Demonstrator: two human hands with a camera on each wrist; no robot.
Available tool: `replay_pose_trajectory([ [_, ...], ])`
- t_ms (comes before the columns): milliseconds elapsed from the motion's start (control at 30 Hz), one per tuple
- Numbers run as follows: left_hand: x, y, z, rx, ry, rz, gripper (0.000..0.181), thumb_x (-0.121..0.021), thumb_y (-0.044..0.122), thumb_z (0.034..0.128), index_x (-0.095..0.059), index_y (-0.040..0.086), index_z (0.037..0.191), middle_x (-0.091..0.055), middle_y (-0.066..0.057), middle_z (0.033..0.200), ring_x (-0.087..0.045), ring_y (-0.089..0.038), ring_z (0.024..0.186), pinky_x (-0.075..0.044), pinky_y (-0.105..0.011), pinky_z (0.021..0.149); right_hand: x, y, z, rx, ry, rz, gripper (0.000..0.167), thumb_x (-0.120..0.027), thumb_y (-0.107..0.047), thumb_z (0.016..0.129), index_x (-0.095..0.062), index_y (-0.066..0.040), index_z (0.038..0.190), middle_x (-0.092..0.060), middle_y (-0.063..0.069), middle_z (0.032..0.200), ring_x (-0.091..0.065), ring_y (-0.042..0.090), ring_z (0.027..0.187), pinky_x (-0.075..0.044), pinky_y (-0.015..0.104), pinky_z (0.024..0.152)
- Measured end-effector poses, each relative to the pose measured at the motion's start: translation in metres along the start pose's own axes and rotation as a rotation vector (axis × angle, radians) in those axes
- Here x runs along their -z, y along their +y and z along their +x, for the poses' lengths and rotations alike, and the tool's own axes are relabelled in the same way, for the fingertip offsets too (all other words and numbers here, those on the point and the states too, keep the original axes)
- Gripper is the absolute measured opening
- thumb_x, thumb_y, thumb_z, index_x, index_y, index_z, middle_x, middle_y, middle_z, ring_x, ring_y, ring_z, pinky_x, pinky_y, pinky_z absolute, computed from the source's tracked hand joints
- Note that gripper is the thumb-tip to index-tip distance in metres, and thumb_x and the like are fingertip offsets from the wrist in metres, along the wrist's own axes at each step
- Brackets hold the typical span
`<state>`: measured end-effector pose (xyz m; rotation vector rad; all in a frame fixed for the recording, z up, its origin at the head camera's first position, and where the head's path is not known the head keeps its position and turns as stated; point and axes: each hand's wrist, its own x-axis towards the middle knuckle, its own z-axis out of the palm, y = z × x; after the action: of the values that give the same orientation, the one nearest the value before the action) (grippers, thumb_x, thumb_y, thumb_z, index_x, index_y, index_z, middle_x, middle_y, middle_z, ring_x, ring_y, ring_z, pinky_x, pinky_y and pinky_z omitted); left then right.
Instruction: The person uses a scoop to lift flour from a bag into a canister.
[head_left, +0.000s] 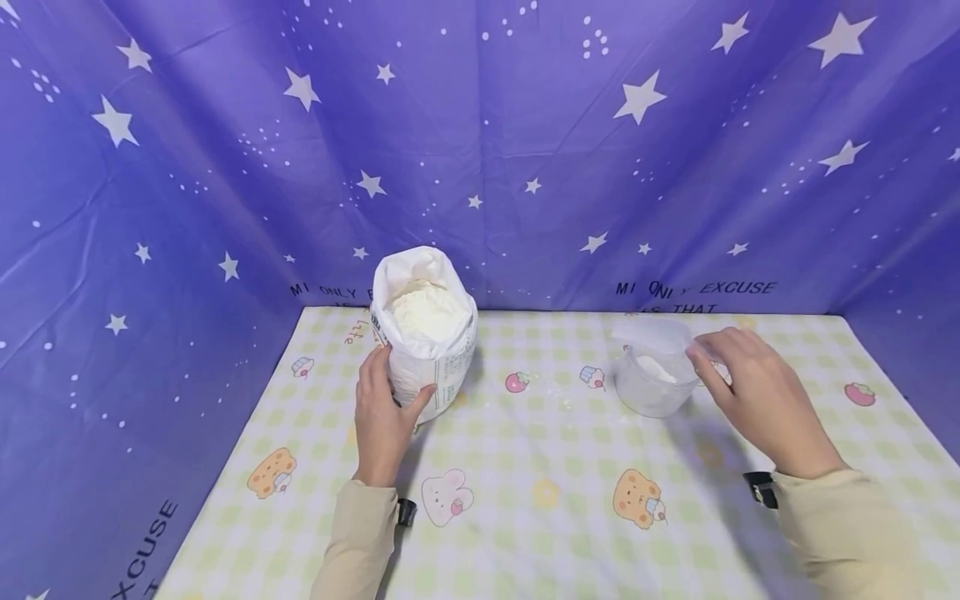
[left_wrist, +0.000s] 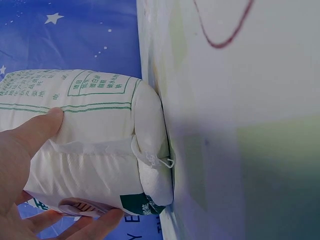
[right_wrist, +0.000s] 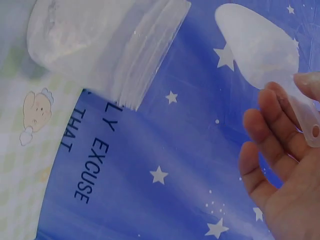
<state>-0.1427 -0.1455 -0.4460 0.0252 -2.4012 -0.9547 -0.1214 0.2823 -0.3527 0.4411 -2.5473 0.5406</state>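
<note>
- Purple star-printed curtain (head_left: 525,125) behind; checked surface (head_left: 525,450) carries bag and jar, well apart.
- Your left hand (head_left: 382,421) grips the open white bag (head_left: 442,375) by its near left side, thumb on one face, fingers round the other; probably steadying soft walls so the mouth stays up around the heaped white powder (head_left: 426,312).
- Your right hand (head_left: 757,400) pinches the translucent scoop (right_wrist: 257,47) by its handle; its bowl reaches past your fingertips, above the mouth of the clear jar (head_left: 652,398).
- That handle grip likely keeps your fingers off the jar, which stands unheld, some powder inside.
</note>
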Motion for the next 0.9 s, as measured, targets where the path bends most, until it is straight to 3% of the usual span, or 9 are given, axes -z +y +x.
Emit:
replay_pose_trajectory([
  [300, 0.0, 0.0, 0.0, 0.012, -0.004, -0.003, 0.085, -0.087, 0.031, 0.0764, -0.041, 0.008, 0.145, -0.042, -0.014, 0.148, -0.043, -0.035, 0.134, -0.039, -0.052, 0.111, -0.011, -0.01, 0.007, 0.07, 0.047, 0.02, 0.02, -0.062, -0.014, 0.096, -0.065, 0.002, 0.108, -0.065, 0.016, 0.102, -0.056, 0.034, 0.101, -0.041, 0.046, 0.089],
  [633, 0.001, 0.0, 0.0, -0.003, 0.006, -0.002, 0.085, -0.087, 0.031, 0.0763, -0.042, 0.007, 0.144, -0.042, -0.015, 0.147, -0.043, -0.036, 0.134, -0.038, -0.052, 0.111, -0.021, -0.023, 0.019, 0.071, 0.041, 0.055, 0.021, -0.063, -0.017, 0.097, -0.067, -0.001, 0.109, -0.067, 0.015, 0.107, -0.057, 0.034, 0.11, -0.041, 0.049, 0.098],
  [900, 0.0, -0.001, 0.002, -0.006, 0.002, -0.001, 0.085, -0.087, 0.031, 0.0767, -0.042, 0.007, 0.144, -0.042, -0.015, 0.148, -0.044, -0.036, 0.133, -0.039, -0.052, 0.11, -0.032, -0.035, 0.029, 0.098, 0.048, 0.068, 0.02, -0.063, -0.016, 0.097, -0.068, -0.001, 0.108, -0.068, 0.014, 0.106, -0.058, 0.032, 0.108, -0.043, 0.047, 0.096],
])
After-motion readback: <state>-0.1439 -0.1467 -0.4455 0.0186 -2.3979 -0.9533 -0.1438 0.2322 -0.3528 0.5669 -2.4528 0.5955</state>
